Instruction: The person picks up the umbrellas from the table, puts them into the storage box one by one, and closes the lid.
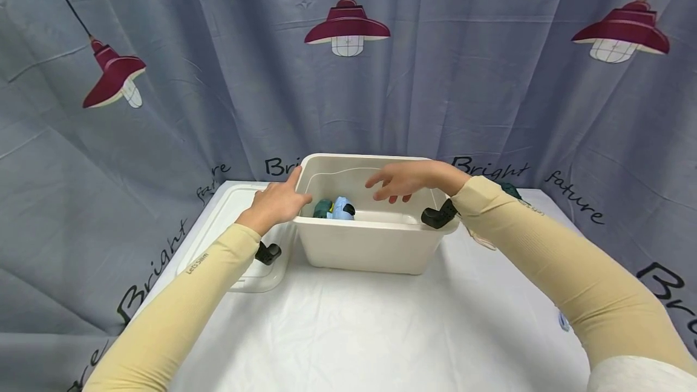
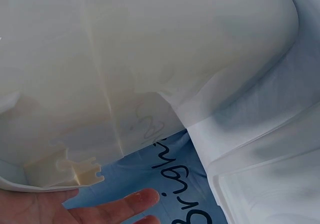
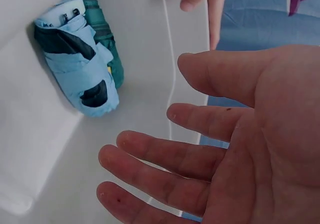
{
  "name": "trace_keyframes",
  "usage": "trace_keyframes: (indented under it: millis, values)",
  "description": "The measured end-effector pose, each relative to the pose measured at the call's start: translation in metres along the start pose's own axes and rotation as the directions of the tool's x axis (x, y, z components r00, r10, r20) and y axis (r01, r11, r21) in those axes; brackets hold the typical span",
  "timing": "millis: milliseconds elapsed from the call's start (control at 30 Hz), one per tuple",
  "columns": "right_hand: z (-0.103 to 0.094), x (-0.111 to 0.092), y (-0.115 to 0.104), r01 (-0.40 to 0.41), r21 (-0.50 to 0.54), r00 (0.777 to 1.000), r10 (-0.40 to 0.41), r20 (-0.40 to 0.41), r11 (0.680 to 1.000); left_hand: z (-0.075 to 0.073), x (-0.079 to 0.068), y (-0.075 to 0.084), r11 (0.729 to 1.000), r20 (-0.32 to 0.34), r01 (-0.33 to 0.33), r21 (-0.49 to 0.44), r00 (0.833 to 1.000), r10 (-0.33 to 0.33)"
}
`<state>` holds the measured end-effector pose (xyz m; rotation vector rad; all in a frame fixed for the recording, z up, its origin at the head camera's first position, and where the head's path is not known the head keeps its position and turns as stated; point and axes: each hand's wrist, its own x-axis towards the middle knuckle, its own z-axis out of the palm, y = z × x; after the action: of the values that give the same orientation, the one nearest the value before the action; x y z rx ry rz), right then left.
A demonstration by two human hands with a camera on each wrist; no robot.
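In the bin (image 1: 365, 250) lie umbrellas (image 3: 75, 78), apparently.

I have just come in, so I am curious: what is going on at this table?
A person has both hands at an open white bin on the table. The left hand rests at the bin's left rim, while the right hand hovers over the inside, fingers apart and holding nothing. A light blue bundle and a dark green bundle lie next to each other toward the bin's left end. A flat white lid lies to the left of it.
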<state>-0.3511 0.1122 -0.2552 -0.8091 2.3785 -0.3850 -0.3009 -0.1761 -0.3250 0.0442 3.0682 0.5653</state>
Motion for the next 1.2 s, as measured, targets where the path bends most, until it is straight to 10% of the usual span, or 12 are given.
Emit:
trace_keyframes:
  millis: [1200]
  values:
    - [-0.002, -0.088, 0.046, 0.014, 0.044, 0.983, -0.006, -0.183, 0.999, -0.002, -0.001, 0.001, 1.0, 0.015, -0.005, -0.014, 1.0, 0.006]
